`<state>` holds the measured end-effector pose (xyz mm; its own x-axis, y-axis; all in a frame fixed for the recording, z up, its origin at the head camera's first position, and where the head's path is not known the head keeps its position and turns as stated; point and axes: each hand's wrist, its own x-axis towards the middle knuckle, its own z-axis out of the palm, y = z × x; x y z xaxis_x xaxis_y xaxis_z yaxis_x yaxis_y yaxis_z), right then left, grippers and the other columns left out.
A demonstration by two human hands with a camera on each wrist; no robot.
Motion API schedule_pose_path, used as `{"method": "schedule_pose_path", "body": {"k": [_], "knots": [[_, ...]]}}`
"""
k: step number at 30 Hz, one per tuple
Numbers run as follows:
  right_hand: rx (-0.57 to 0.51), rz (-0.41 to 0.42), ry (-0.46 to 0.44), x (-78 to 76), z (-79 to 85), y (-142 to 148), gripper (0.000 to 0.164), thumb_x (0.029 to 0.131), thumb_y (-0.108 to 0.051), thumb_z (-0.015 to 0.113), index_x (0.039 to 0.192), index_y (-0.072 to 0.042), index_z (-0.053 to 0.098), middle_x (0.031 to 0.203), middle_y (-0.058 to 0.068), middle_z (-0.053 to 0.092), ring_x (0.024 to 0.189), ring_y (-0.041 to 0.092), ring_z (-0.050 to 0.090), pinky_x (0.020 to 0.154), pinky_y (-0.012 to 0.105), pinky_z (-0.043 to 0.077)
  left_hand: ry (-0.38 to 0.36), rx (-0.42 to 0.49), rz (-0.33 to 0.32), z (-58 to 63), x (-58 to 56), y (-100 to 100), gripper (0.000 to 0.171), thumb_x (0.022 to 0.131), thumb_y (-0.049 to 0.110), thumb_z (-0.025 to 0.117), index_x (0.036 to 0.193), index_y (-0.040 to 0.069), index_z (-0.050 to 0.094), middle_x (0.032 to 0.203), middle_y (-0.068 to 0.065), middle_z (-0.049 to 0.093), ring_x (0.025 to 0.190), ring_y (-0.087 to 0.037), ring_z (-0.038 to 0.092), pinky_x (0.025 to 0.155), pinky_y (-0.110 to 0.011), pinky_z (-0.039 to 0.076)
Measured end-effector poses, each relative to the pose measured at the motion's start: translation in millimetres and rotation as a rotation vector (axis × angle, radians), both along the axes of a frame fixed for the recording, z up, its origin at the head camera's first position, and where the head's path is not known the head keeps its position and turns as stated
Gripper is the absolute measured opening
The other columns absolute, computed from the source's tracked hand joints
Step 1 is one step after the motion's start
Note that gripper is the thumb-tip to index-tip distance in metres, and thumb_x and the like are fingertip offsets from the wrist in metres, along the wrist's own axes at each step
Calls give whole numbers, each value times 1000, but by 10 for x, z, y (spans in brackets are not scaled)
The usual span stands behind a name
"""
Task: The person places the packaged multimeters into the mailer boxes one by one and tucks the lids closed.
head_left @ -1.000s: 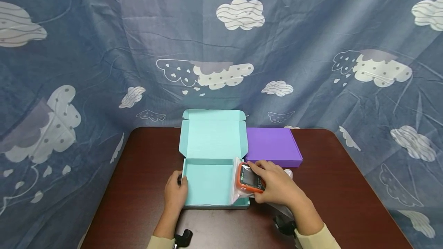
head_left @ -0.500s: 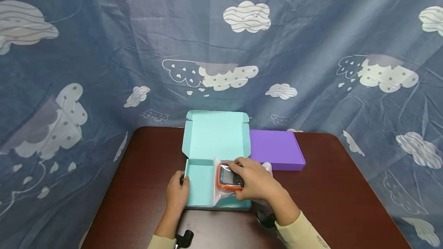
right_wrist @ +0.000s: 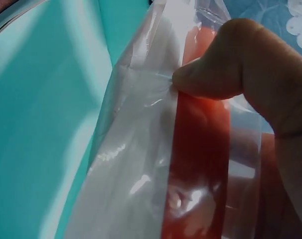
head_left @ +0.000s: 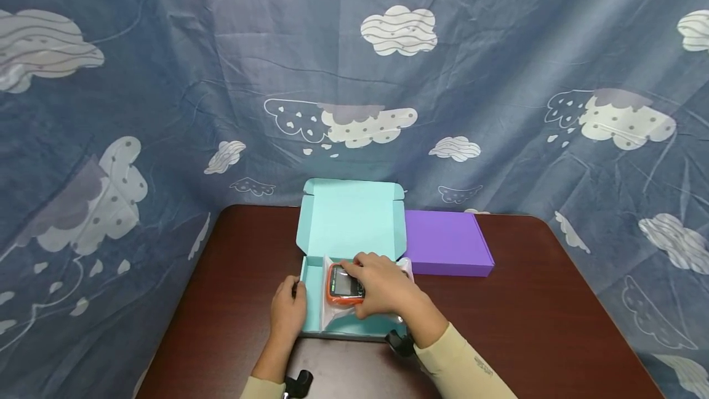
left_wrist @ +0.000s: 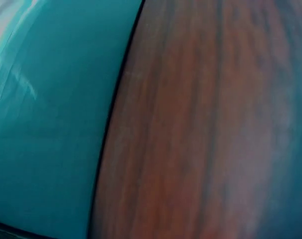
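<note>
In the head view my right hand (head_left: 384,288) grips an orange-rimmed multimeter (head_left: 343,283) with a dark screen, wrapped in a clear plastic bag (head_left: 330,318). It is over the tray of an open teal cardboard box (head_left: 312,300). The right wrist view shows my thumb (right_wrist: 216,72) pressing the bag against the orange side (right_wrist: 198,164) of the meter. My left hand (head_left: 288,310) holds the box's left wall, thumb at its edge; the fingertips are partly hidden. Only the box's teal side (left_wrist: 56,124) and wood show in the left wrist view.
The teal lid (head_left: 354,220) stands raised behind the tray. A closed purple box (head_left: 448,242) sits to its right. Both boxes are on a dark wooden table (head_left: 526,313), with a blue cloud-patterned cloth (head_left: 498,109) hanging behind it.
My right hand has carried the bagged multimeter leftward, from the teal box's right side to over its tray. My left hand has stayed at the left wall. The head view has shifted slightly.
</note>
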<state>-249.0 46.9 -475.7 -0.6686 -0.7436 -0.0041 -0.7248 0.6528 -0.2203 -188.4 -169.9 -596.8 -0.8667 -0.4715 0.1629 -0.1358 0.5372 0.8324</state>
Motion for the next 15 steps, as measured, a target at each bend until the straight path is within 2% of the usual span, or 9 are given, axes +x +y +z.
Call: {"method": "schedule_pose_path", "body": {"k": [6,15], "knots": [[58,-19,-45,-41,-89,-148,91,63,-35,89,147,-16,58,114,0,59,91,16,49,78,36,46,17,-5,-5,-16,4,0,17,101,11,58,110,2,69,103,-16,68,95,-36,64,82,-54,48],[94,-45,-84,-117,-156,-240,93,64,-39,91,147,-15,58,114,2,59,93,18,51,80,37,49,41,-4,-10,-24,-3,7,15,100,10,60,109,2,69,103,-16,68,95,-36,64,82,-54,48]]}}
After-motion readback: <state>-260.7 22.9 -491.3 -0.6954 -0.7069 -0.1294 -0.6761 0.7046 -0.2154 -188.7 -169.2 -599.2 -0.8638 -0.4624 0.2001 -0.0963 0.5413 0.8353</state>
